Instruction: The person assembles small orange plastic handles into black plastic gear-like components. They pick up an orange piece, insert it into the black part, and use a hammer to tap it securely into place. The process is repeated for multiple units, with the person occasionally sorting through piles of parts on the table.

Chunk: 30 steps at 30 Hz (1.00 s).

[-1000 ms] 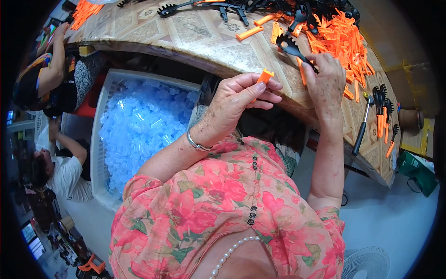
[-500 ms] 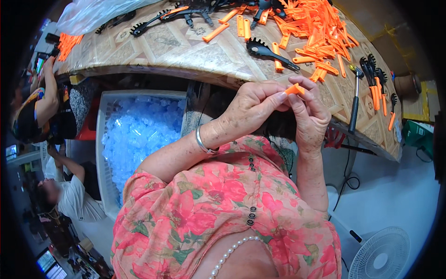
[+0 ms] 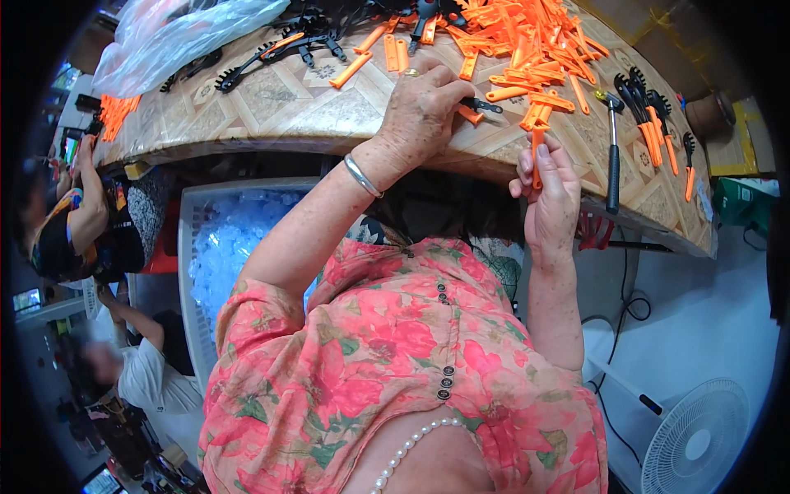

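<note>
Your left forearm: slanting up rightward from left of centre. Your left hand: upper centre, back showing, knuckles bent, fingers curled down. Your right forearm: near upright, right of centre. Your right hand: above it, thumb up, fingers bent in a pinch.

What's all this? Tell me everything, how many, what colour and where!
Loose handles: many, orange, heaped on table
Bare utensil parts: several, black, table's far side
Handled utensils: several, black and orange, table's right
Hammer: one, black and silver, left of those
Plastic bag: one, clear, table's far left
Table: one, brownish, in front
Crate: one, white, blue pieces inside, left
Fan: one, white, lower right
Other people: two, one in white, left
Blouse: one, pink floral, lower middle
Left hand: one, bare, over black part
Right hand: one, bare, holding orange handle
</note>
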Available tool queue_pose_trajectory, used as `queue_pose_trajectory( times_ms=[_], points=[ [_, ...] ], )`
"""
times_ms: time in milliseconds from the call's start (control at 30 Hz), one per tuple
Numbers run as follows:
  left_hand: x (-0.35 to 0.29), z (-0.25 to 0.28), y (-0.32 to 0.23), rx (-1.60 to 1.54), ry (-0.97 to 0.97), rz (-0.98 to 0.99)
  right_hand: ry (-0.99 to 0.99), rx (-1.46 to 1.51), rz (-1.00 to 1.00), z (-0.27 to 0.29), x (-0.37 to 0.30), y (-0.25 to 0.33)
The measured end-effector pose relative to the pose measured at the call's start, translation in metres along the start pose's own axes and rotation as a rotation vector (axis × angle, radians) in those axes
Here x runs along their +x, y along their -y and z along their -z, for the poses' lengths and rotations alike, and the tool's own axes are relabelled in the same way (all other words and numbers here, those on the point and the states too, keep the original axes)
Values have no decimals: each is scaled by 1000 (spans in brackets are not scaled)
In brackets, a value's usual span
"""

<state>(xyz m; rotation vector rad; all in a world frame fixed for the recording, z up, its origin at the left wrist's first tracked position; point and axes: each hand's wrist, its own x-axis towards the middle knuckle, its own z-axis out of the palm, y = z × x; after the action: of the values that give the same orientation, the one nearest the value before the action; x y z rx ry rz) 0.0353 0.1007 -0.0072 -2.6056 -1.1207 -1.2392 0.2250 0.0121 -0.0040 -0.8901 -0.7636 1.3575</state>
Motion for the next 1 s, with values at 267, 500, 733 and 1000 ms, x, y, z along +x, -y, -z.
queue_pose_trajectory(
  times_ms=[267,500,733,1000],
  points=[
    [-13,28,-34,-106,-49,-144,129,-183,-47,-16,-4,-3],
    [-36,58,-64,-31,-294,22,140,61,-81,-35,-18,-6],
    [-62,61,-80,-1396,-206,1008,83,-833,617,-37,-27,-19],
    [-72,64,-70,-1604,-75,1108,328,-980,885,-49,-26,-26]
  ],
)
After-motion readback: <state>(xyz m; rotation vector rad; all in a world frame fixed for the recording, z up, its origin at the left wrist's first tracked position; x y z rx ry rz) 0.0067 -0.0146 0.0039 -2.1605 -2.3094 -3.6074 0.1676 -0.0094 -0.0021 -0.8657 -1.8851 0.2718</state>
